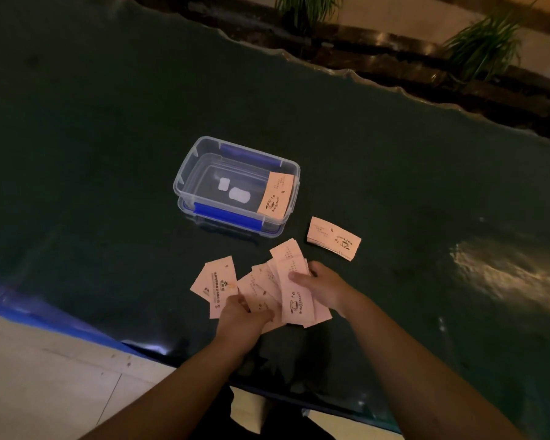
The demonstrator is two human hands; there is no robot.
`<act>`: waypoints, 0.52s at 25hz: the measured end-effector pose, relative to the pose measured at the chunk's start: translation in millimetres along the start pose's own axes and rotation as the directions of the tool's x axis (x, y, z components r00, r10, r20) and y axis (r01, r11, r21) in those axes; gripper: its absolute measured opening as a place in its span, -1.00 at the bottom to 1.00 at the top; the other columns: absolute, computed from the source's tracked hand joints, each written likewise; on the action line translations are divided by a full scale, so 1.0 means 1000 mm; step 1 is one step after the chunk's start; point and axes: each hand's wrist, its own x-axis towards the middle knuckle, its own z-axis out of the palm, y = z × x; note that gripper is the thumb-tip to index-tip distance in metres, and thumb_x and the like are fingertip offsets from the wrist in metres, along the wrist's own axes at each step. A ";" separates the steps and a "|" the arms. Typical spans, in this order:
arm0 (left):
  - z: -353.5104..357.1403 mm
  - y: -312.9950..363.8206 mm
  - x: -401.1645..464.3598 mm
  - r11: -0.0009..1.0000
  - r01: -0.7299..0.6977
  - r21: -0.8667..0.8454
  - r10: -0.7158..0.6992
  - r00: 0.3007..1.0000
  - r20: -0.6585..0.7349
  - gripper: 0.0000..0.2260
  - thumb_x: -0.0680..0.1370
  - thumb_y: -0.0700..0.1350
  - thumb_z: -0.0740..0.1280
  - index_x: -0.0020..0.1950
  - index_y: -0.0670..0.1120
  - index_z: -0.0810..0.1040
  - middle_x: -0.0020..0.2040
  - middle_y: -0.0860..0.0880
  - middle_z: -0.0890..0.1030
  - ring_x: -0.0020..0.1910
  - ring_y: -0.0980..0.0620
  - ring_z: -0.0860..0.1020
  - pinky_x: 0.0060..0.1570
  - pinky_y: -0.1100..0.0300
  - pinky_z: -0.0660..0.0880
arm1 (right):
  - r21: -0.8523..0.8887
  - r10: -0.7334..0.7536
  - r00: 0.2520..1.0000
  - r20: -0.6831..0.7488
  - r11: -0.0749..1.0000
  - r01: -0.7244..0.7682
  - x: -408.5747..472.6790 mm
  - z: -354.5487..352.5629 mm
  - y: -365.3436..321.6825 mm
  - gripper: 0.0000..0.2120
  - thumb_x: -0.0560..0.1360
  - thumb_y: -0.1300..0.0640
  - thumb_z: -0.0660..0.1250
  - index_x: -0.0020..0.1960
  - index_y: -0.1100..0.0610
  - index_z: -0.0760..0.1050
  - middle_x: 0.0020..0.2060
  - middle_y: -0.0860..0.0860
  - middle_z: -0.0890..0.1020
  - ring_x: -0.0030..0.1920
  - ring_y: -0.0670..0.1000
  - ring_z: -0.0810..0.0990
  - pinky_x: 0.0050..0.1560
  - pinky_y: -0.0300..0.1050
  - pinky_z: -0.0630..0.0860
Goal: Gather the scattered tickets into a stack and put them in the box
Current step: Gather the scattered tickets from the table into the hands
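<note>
Several pink coffee tickets [269,285] lie fanned out on the dark table near its front edge. My left hand [240,319] pinches the lower left part of the fan. My right hand [324,287] grips its right side, thumb on the top ticket. A neat ticket stack [333,238] rests on the table to the right of the box. The clear plastic box [185,176] with blue clips stands open behind the fan. One ticket [275,195] leans against the box's right inner wall.
The dark green table [108,122] has a wavy far edge with potted plants [486,42] beyond it. A glare patch [508,271] shines on the right. Pale tiled floor [45,376] shows past the near left edge.
</note>
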 end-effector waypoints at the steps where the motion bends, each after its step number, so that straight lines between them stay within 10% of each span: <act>1: 0.001 0.001 0.001 1.000 0.003 -0.012 -0.003 1.000 0.010 -0.33 0.52 -0.05 0.54 0.55 -0.10 0.33 0.41 -0.10 0.54 0.29 -0.12 0.59 0.25 -0.08 0.62 | 0.040 0.009 1.000 -0.017 0.999 -0.008 0.001 0.003 0.003 -0.43 0.58 -0.22 0.41 0.49 -0.02 0.37 -0.01 -0.16 0.63 -0.03 -0.10 0.67 -0.17 -0.10 0.58; 9: 0.004 0.010 0.004 0.999 0.016 -0.051 -0.014 1.000 0.027 -0.41 0.56 -0.01 0.49 0.51 -0.07 0.33 0.16 -0.03 0.56 0.15 -0.08 0.64 0.19 -0.11 0.65 | 0.223 0.097 0.992 -0.076 0.972 -0.078 -0.008 0.010 0.000 -0.42 0.56 -0.22 0.44 0.46 0.02 0.42 -0.03 -0.08 0.67 -0.03 -0.03 0.70 -0.14 -0.04 0.60; 13: 0.008 0.017 0.008 0.997 -0.005 -0.079 0.007 1.000 0.025 -0.45 0.59 -0.04 0.47 0.52 -0.05 0.34 -0.06 0.13 0.48 -0.12 0.10 0.57 -0.23 0.12 0.59 | 0.303 0.100 0.994 -0.048 0.949 -0.081 -0.016 0.010 0.006 -0.36 0.59 -0.18 0.43 0.55 0.07 0.36 0.15 0.02 0.72 0.12 0.07 0.71 0.13 0.14 0.65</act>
